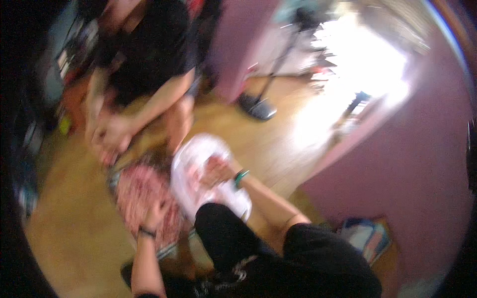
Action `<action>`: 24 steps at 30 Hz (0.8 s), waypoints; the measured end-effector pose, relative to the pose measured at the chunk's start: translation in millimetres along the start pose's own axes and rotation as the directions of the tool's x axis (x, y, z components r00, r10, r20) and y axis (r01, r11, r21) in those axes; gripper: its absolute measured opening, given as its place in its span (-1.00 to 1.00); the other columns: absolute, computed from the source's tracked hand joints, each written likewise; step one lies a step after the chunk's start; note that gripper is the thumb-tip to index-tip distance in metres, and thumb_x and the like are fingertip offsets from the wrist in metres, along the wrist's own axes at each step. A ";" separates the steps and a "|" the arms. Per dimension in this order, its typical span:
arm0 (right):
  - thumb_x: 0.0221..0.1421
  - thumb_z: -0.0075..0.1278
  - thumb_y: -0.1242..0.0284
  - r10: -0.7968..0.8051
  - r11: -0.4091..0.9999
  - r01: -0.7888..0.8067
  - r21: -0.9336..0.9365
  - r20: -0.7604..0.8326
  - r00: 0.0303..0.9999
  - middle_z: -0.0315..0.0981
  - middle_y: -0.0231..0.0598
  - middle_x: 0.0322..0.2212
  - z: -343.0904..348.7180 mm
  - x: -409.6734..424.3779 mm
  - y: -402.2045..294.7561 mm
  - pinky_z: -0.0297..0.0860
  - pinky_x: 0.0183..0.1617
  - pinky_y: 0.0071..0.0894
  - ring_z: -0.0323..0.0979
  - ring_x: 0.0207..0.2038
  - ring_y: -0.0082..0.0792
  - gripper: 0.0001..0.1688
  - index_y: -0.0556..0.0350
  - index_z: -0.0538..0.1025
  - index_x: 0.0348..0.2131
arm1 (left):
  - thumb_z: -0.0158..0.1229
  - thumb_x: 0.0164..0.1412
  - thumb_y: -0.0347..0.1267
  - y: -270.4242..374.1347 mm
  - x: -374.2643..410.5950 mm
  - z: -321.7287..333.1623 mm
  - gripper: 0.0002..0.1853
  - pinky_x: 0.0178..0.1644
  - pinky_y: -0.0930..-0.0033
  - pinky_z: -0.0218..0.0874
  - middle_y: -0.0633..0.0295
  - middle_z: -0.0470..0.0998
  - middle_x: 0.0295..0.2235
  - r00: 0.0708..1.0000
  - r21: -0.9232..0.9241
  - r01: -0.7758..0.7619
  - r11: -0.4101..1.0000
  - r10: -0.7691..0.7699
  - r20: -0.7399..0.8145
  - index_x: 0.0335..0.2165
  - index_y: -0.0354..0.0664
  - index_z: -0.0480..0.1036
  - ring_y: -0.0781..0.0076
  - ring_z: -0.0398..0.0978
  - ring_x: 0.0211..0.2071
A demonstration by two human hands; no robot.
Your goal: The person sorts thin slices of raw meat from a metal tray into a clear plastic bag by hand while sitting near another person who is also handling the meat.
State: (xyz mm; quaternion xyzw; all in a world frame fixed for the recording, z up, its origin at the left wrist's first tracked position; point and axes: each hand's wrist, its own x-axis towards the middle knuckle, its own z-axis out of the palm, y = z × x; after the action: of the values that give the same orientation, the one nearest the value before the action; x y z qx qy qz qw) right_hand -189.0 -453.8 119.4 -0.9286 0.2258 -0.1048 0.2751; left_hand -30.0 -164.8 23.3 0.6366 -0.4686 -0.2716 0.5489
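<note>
Strong blur softens everything here. My left hand [153,213], with a dark band at the wrist, lies over a mottled pink-red mass [139,186] that looks like raw meat, though the blur leaves this uncertain. That mass sits in a flat tray or container whose pale edge [167,250] shows near me. To its right is a white plastic bag or lined bowl [184,164] with pinkish bits in it. Over its opening is my right hand [219,173], a green bangle on its wrist. Whether either hand grips anything is hidden by blur.
Across from me sits a person in dark clothes, hands [111,136] near the tray's far end. A stand with a dark round base [257,107] is on the wooden floor [74,208]. Books or papers [367,238] lie beside the mauve wall [395,171] at right.
</note>
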 end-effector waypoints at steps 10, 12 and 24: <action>-0.25 -0.03 0.41 -0.506 0.787 0.554 -0.272 0.230 0.831 0.24 -0.07 -0.22 125.1 -72.2 -177.0 0.16 -0.09 -0.14 0.23 -0.19 -0.10 -0.48 0.01 0.26 -0.18 | -0.20 -0.02 0.16 59.4 -80.7 6.2 -0.35 -0.12 -0.03 0.16 0.24 0.12 0.02 0.987 -0.983 0.148 0.106 -0.075 0.141 -0.01 0.11 0.11 0.21 0.16 -0.02; -0.32 0.03 0.43 -0.639 0.676 0.672 -0.302 0.214 0.739 0.20 -0.07 -0.27 139.1 -85.0 -197.4 0.20 -0.14 -0.18 0.19 -0.17 -0.05 -0.52 0.05 0.30 -0.27 | -0.17 0.07 0.01 40.6 -85.4 1.6 -0.46 -0.20 0.16 0.21 0.34 0.22 -0.04 0.995 -0.983 -0.078 0.167 -0.054 -0.088 0.00 0.07 0.12 0.39 0.25 -0.12; -0.26 0.01 0.47 -0.652 0.385 0.887 -0.256 0.605 0.457 0.29 -0.18 -0.39 -31.8 -36.3 -429.8 0.24 -0.23 -0.33 0.28 -0.32 -0.21 -0.63 0.16 0.33 -0.33 | 0.01 0.01 -0.39 27.1 -109.6 -46.5 -0.65 -0.63 0.66 0.17 0.25 0.42 -0.53 0.951 -0.962 -0.172 0.213 -0.219 -0.219 -0.17 -0.22 0.29 0.65 0.30 -0.71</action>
State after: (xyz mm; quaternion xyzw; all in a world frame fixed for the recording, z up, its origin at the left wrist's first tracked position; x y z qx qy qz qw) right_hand -75.4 -130.3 383.1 -0.9554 -0.2893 0.0412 -0.0436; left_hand -43.4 -44.9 42.3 0.1908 -0.0920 -0.4103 0.8870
